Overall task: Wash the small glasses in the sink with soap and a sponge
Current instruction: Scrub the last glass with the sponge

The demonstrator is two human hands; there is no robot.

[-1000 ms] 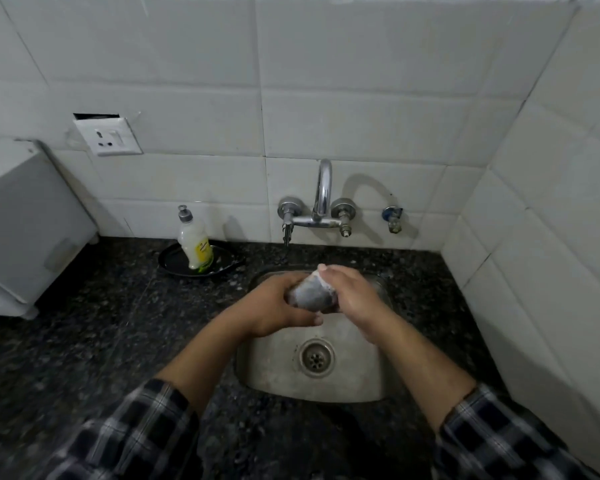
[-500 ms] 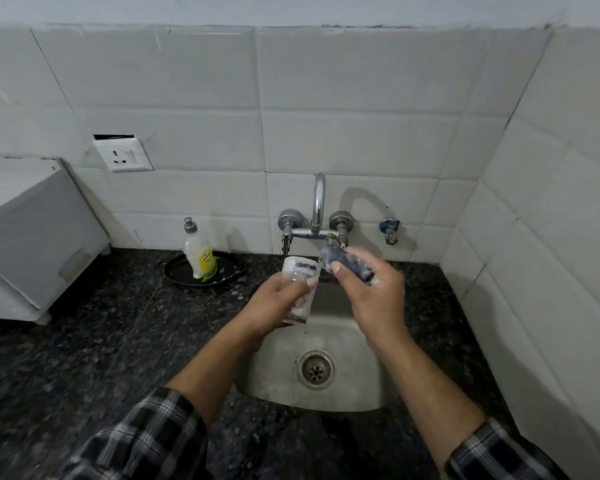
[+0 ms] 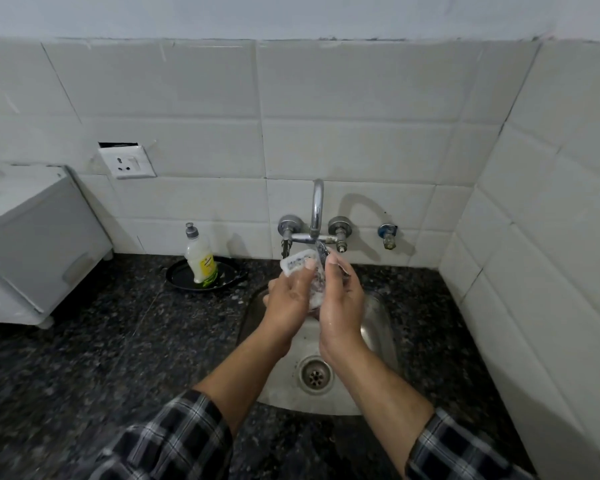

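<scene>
My left hand (image 3: 288,296) grips a small clear glass (image 3: 300,264), soapy and tilted, above the back of the steel sink (image 3: 378,327). My right hand (image 3: 343,299) holds a dark grey sponge (image 3: 323,252) pressed against the glass, its top poking out by my fingertips just under the tap (image 3: 316,216). Both hands touch around the glass, so most of it is hidden. No water stream is visible. The sink drain (image 3: 315,375) lies below my wrists.
A yellow dish soap bottle (image 3: 200,259) stands on a black plate (image 3: 177,277) on the dark granite counter (image 3: 118,341) left of the sink. A white appliance (image 3: 32,244) sits at far left. A wall socket (image 3: 127,162) and a spare valve (image 3: 388,234) are on the tiled wall.
My hands rose from low over the sink toward the tap. The right hand pulled apart with the sponge, then came back against the glass.
</scene>
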